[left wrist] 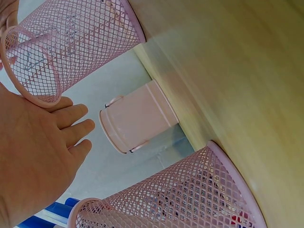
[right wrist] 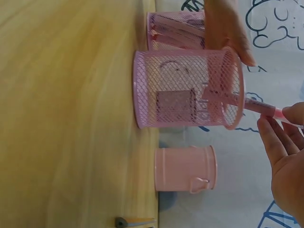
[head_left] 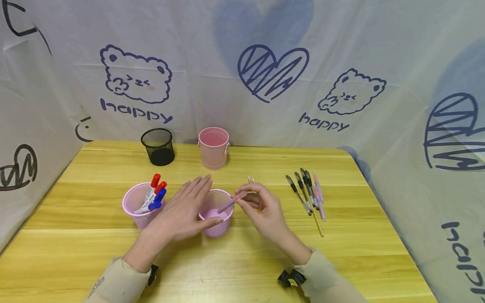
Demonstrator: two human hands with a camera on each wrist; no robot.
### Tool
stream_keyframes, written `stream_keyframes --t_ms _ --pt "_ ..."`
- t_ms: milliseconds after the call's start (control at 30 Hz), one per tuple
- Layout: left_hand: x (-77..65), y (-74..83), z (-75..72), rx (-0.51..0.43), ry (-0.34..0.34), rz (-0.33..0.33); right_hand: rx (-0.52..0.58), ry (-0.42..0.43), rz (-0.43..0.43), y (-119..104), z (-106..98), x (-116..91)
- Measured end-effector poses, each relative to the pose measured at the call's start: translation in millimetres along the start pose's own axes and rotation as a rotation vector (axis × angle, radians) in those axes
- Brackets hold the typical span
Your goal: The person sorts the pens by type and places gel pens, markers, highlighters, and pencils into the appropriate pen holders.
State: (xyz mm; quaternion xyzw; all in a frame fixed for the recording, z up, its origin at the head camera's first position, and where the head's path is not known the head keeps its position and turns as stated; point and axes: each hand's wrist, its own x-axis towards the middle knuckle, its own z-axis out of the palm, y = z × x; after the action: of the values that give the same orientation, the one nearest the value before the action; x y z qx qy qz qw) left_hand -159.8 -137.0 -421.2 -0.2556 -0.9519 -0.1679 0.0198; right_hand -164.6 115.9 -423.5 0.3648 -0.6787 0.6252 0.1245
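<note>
My right hand (head_left: 267, 212) pinches a pink pen (head_left: 228, 204) near its capped end. The pen slants down into the mouth of a pink mesh pen cup (head_left: 217, 230). Flat and with straight fingers, my left hand (head_left: 181, 213) lies against that cup's rim, as the left wrist view also shows. Left of it stands a second pink mesh cup (head_left: 129, 206), holding red-capped markers (head_left: 154, 181) and blue-capped markers (head_left: 159, 200); the left forearm and hand partly cover this cup.
At the back stand a black mesh cup (head_left: 161, 155) and a pink bucket (head_left: 214, 155) with side handles. Several black-capped pens (head_left: 303, 189), pink pens (head_left: 319, 195) and a yellow pencil (head_left: 317, 221) lie on the right. White pencil ends (head_left: 250, 179) show behind the right hand.
</note>
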Motion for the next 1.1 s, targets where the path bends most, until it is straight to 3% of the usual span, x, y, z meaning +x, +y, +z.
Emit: stream_keyframes --t_ms 567,867,1100 --pt "-1.5 1.5 3.1 0.001 -0.001 -0.02 -0.145 -0.096 -0.045 8 9 -7" --pt "-0.9 1.2 4.3 0.005 0.006 -0.007 -0.287 -0.092 -0.035 11 8 -8" --pt "-0.8 1.6 3.7 0.005 0.004 -0.006 -0.296 -0.1 -0.017 11 6 -8"
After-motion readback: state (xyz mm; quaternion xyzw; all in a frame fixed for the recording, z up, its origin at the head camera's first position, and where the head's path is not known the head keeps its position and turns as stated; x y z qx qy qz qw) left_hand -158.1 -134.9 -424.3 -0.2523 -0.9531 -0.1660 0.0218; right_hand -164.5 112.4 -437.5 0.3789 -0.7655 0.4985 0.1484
